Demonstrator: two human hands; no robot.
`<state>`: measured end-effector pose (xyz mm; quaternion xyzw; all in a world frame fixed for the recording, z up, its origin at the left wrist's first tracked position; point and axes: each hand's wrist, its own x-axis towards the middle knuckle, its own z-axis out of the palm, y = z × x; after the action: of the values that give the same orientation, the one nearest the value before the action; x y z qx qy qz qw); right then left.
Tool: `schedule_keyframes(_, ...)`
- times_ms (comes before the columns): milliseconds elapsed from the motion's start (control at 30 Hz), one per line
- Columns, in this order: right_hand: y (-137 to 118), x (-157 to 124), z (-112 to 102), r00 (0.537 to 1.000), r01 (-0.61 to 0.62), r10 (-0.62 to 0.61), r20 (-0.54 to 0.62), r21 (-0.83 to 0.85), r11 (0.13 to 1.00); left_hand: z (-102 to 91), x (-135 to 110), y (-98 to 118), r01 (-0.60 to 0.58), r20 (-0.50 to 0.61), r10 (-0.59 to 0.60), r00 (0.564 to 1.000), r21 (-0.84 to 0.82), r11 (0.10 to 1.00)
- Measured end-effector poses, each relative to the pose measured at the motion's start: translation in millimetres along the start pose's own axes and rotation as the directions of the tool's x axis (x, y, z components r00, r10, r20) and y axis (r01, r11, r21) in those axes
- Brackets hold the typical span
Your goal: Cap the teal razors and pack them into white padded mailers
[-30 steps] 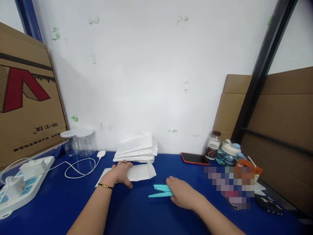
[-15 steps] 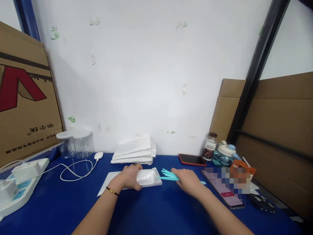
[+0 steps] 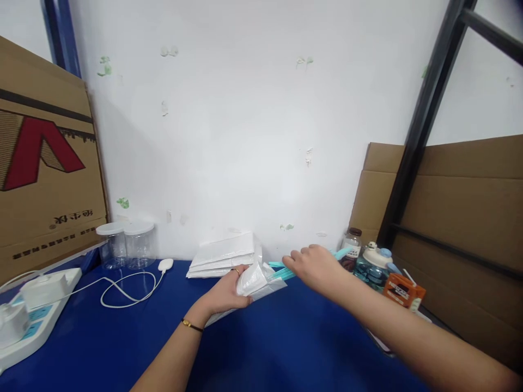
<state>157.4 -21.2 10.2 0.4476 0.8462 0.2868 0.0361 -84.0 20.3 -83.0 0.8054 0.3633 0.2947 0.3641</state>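
Note:
My left hand [image 3: 229,294] is closed around a white plastic mailer bag [image 3: 256,280], its thumb at the front and its open end tilted up to the right. In my right hand [image 3: 312,267] is a bundle of thin turquoise plastic sticks [image 3: 281,270]; their exact kind I cannot make out. The sticks' left ends are at the bag's mouth, seemingly inside it, while their other ends stick out past my right hand toward the bottles. Behind my left hand, a stack of white mailer bags [image 3: 223,253] lies against the wall.
Two clear lidded jars [image 3: 139,247], a white charging cable [image 3: 118,291] and a power strip [image 3: 53,305] are on the left. To the right stand a brown-capped bottle [image 3: 351,245], a blue drink bottle [image 3: 371,264] and an orange carton [image 3: 402,291]. Cardboard [image 3: 469,212] flanks the table.
My left hand has raised and tilted the bag off the table. My right hand has lifted the turquoise sticks and brought their ends to the bag's mouth.

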Motion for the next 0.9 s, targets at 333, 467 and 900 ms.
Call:
schedule_keyframes(333,-1,-3,-34,0.969,0.225,-0.243,-0.048,-0.238,0.945,3.3,-5,13,-0.11,0.025,0.115,0.993,-0.154,0.982)
schedule_keyframes(467,-4,9,-38,0.97,0.238,-0.242,0.015,-0.245,0.94,10.6,-3,10,-0.128,0.055,0.14,0.989,-0.186,0.974)
schedule_keyframes(900,17,28,-56,0.93,0.356,-0.366,0.024,-0.295,0.886,2.0,-2,5,-0.127,0.046,0.15,0.988,-0.332,0.935)
